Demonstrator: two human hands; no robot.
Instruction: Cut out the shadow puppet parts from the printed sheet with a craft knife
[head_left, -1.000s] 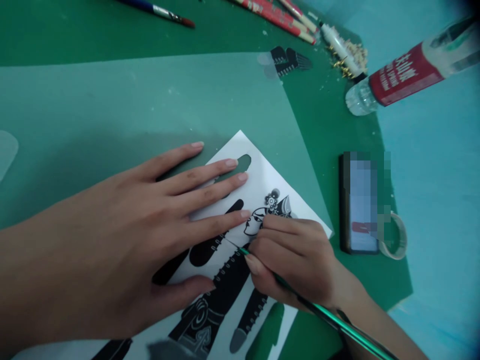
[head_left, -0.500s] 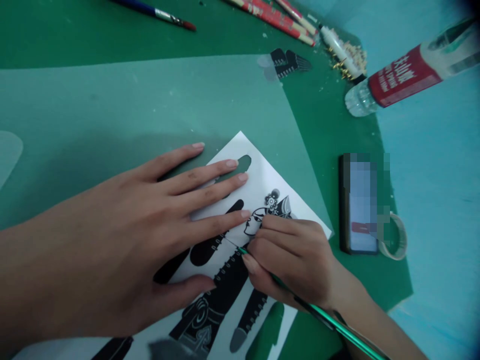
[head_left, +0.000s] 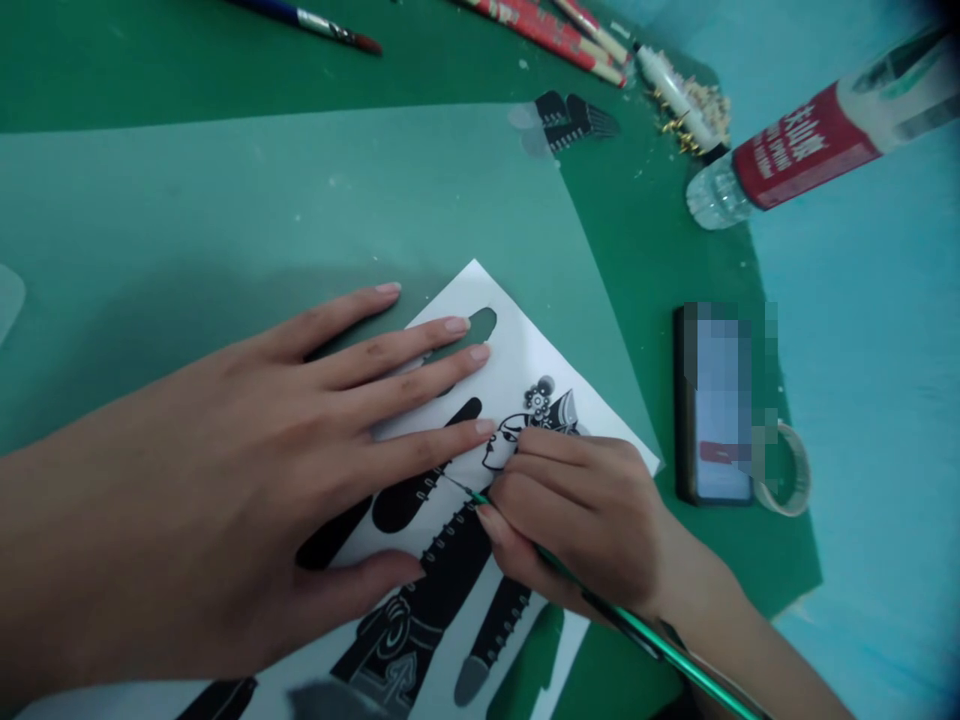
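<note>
While our left hand (head_left: 300, 430) lies spread wide on the paper (head_left: 525, 345), our right hand (head_left: 581, 515) grips the green tool (head_left: 690, 668), its tip near a black shape (head_left: 403, 503).

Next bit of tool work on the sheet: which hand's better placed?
Likely the right hand: it grips the green tool, tip over the white sheet; the left hand is spread across that sheet.

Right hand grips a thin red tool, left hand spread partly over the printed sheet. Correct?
The thin tool is green, not red, per the head view. The right hand grips it; the left hand is spread partly over the printed sheet.
</note>
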